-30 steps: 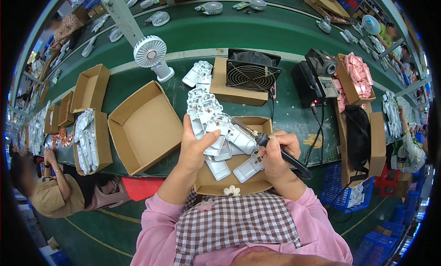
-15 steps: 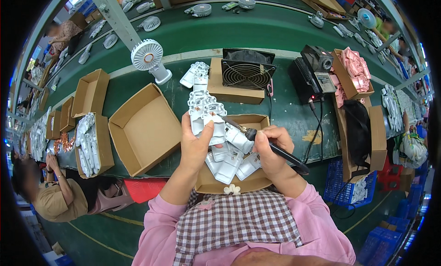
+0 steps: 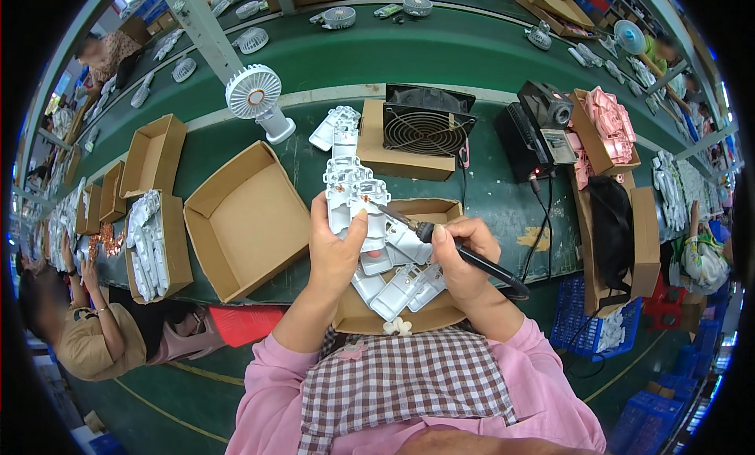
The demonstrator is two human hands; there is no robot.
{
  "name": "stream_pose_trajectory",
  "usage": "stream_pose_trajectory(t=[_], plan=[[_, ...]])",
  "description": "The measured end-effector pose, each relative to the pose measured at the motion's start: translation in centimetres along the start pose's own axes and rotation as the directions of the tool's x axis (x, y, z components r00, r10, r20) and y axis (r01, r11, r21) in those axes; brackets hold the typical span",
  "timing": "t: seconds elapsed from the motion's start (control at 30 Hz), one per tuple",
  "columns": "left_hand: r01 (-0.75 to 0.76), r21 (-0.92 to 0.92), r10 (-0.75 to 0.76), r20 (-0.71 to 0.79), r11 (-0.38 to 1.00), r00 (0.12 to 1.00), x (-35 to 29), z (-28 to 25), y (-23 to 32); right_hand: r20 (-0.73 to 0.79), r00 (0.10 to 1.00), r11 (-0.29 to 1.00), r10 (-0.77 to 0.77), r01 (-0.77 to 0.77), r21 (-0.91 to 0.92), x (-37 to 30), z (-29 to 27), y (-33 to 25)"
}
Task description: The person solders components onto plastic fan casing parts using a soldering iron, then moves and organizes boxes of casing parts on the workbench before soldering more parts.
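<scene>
A white plastic housing (image 3: 336,217) is in the left hand (image 3: 332,254), over the far left part of a shallow cardboard box (image 3: 350,320). The left fingers close narrowly on it, thumb laid on top. The right hand (image 3: 469,258) grips a soldering iron (image 3: 491,269) by its black handle, fingers bunched around it; the tip points at the housing's upper part, though I cannot tell whether it touches. More white housings (image 3: 344,132) run in an overlapping row just beyond, and loose white pieces (image 3: 397,290) lie in the box.

Farther out on the green surface (image 3: 503,211), a black fan (image 3: 429,130) rests on a carton (image 3: 373,140). A small white fan (image 3: 255,97) stands upright to its left, near a wide cardboard tray (image 3: 248,219). To the right are a black power unit (image 3: 521,144) and pink parts (image 3: 612,125) in a box.
</scene>
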State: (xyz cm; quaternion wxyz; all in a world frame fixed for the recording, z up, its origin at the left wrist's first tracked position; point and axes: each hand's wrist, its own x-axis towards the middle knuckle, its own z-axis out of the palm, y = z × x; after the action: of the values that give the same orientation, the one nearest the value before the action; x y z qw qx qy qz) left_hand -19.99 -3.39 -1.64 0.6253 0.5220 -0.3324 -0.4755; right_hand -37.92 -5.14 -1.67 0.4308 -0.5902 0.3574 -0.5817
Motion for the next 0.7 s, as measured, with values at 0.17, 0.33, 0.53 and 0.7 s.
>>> stream_pose_trajectory(t=[0.17, 0.33, 0.53, 0.7], plan=[[0.006, -0.012, -0.006, 0.007, 1.000, 1.000, 0.02, 0.01, 0.06, -0.011, 1.000, 1.000, 0.009, -0.009, 0.010, 0.00, 0.07, -0.01], [0.027, -0.045, -0.026, 0.035, 0.999, 0.999, 0.00, -0.18, -0.04, 0.003, 1.000, 1.000, 0.009, -0.009, -0.011, 0.10, 0.07, -0.18], [0.048, -0.059, -0.046, 0.031, 0.997, 0.998, -0.07, 0.08, 0.32, 0.002, 1.000, 1.000, 0.007, -0.007, -0.007, 0.14, 0.11, -0.25], [0.048, -0.024, -0.048, 0.027, 0.999, 0.998, -0.15, 0.07, 0.40, -0.004, 1.000, 1.000, -0.003, 0.003, -0.004, -0.06, -0.12, -0.26]])
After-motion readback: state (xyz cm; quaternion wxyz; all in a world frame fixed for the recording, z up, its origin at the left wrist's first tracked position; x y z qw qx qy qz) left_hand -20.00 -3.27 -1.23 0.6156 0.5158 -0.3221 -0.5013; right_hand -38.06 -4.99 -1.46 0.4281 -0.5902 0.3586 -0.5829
